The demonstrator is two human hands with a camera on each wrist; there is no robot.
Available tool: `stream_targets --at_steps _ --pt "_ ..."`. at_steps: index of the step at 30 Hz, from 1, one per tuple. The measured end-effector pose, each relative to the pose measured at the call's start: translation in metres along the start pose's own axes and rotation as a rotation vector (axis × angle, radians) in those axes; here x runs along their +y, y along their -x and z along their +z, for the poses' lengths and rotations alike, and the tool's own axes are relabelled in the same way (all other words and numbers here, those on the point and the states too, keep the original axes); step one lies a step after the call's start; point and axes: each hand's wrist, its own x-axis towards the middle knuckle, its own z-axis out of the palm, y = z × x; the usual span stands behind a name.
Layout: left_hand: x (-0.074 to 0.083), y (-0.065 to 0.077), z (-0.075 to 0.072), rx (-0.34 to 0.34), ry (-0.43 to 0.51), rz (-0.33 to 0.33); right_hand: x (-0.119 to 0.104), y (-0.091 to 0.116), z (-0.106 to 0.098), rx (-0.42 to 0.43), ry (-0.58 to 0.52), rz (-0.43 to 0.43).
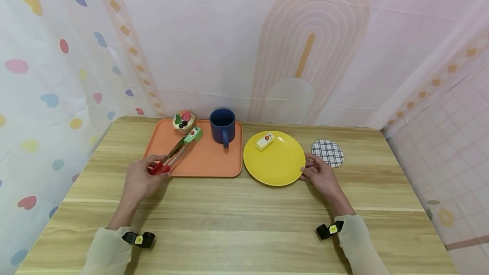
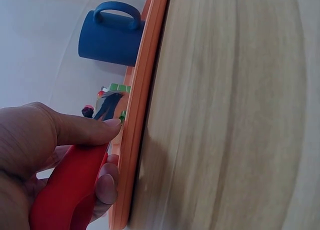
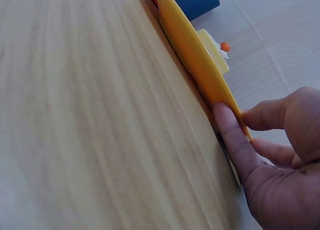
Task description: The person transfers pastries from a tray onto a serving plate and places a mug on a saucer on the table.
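My left hand (image 1: pixel 143 177) grips red-handled tongs (image 2: pixel 70 190) at the near left corner of the orange tray (image 1: pixel 214 166). The tips of the tongs reach a small green cake slice (image 1: pixel 194 134) on the tray; whether they pinch it I cannot tell. Beside that slice sits a fruit tart (image 1: pixel 184 122), and a blue mug (image 1: pixel 223 126) stands at the tray's far right. With thumb and fingers, my right hand (image 1: pixel 320 175) pinches the right rim of a yellow plate (image 1: pixel 275 169). A pale yellow cake slice (image 1: pixel 265 141) lies on the plate, towards its far left.
A round checked coaster (image 1: pixel 327 153) lies just right of the plate, near my right hand. The wooden table (image 1: pixel 229 228) ends at a patterned cloth backdrop (image 1: pixel 198 46) along the back. Tray and plate stand close side by side.
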Motion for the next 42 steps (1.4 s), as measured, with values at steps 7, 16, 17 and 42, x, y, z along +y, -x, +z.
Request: stream_targets --at_steps 7,16,17,42 --pt "0.003 0.003 -0.001 -0.007 0.015 -0.001 0.0 0.001 0.0 0.007 -0.002 0.003" --pt "0.01 0.006 -0.005 -0.026 0.056 -0.009 0.001 0.0 0.0 -0.002 -0.002 -0.002" --pt "0.011 0.006 -0.006 -0.027 0.059 -0.007 0.001 0.0 -0.001 -0.003 -0.001 -0.003" --pt "0.026 0.012 -0.017 0.023 0.043 0.064 0.0 0.001 0.0 -0.012 -0.008 -0.011"
